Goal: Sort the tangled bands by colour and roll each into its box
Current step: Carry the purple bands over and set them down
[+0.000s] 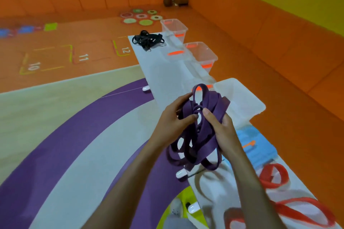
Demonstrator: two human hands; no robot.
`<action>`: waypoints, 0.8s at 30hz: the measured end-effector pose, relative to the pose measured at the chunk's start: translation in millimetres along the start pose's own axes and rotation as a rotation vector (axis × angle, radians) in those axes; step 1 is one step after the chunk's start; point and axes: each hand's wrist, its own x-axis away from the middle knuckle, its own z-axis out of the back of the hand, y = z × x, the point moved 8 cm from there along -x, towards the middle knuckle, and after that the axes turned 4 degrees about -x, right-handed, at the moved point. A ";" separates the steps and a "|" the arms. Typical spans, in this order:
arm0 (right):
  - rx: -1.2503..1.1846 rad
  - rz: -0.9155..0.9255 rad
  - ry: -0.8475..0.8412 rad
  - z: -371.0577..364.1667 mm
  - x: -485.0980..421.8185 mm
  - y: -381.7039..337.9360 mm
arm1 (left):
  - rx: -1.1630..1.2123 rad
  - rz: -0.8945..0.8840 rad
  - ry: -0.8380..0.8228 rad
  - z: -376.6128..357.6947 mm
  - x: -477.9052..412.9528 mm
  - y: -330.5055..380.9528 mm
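Observation:
A tangle of purple bands (202,132) hangs between both hands above the long white table (163,74). My left hand (173,117) grips its left side, thumb pressed into the knot. My right hand (223,130) holds the right side, thumb on top. A clear box (242,98) sits just behind the purple tangle. Two more clear boxes with orange handles stand farther along: one in the middle (202,55), one at the far end (174,28). Black bands (148,40) lie heaped at the far end of the table. Red bands (273,174) lie on the near right.
A blue lid (260,145) lies on the table right of my right arm. Orange padded walls (260,33) enclose the room. The floor mat shows purple arcs and numbered squares. A brown object (176,1) sits in the far corner.

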 end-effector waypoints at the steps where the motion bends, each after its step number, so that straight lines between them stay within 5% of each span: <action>1: -0.006 -0.005 -0.010 -6.7 -18.1 0.6 | -0.004 0.014 0.008 7.0 -15.6 -3.9; 14: 0.005 0.013 -0.065 -96.7 -248.3 -29.3 | 0.031 0.014 0.083 116.1 -227.7 -30.2; 24: 0.110 0.043 0.060 -163.0 -414.5 -18.5 | 0.097 0.003 -0.103 200.4 -403.7 -86.4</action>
